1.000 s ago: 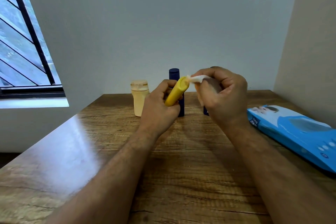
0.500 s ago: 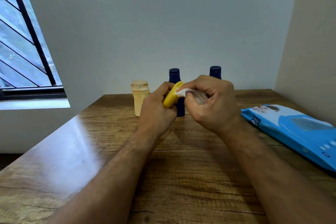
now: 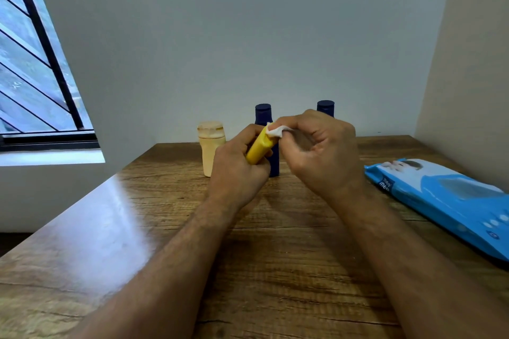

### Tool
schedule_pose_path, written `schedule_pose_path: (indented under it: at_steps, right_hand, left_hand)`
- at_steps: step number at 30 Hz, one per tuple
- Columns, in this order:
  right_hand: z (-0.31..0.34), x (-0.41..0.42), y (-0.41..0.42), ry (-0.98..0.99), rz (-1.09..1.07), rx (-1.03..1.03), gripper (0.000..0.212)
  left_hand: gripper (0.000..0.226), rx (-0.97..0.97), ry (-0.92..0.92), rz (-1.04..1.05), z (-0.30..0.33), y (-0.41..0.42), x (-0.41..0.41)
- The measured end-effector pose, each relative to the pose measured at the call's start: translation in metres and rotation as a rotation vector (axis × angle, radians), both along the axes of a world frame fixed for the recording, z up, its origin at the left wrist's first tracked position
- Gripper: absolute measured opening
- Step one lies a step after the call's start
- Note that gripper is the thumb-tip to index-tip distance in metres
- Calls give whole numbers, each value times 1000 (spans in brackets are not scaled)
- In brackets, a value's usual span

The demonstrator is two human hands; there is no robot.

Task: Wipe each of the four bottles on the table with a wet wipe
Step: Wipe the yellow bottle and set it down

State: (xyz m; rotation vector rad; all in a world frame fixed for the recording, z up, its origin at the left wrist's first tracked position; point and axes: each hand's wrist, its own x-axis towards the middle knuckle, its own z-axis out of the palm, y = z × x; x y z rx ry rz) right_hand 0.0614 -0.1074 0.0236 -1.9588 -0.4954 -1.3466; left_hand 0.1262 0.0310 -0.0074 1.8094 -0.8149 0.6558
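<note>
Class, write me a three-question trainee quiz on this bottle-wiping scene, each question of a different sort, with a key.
1. True or false: the left hand holds the yellow bottle tilted, off the table.
2. What does the right hand pinch? A) a cap B) the wipe C) the blue pack
3. Fill in: apart from the yellow one, ___ bottles stand at the back: the cream bottle and two dark blue bottles.

Key: 1 true; 2 B; 3 three.
</note>
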Motion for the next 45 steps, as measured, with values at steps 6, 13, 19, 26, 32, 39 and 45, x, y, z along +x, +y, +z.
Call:
schedule_pose_path:
  at_steps: [6,13,19,26,32,39,45]
  right_hand:
    - [-1,1,-6,33,-43,82,16]
    - [1,-4,4,26,79,-6,17]
    - [1,1,-4,37,-33,96,17]
    - [0,-2,4,40,71,1,17]
    - [0,3,-4,66,-72,108,17]
    - [0,-5,4,57,111,19,16]
    - [0,1,0,49,-44,94,18]
  left_hand:
    - [33,-41,51,-39,0,-5,-5]
    - [33,3,8,-25,-1,-2,-2]
    - [37,-5,-1,-7,2,-4,-4]
    - [38,14,1,20,0,0,-1]
    - [37,41,6,37,1,-4,-4]
    - [31,-34,50,50,-1,-2,2]
    - [34,-43,42,0,3,-2,-3]
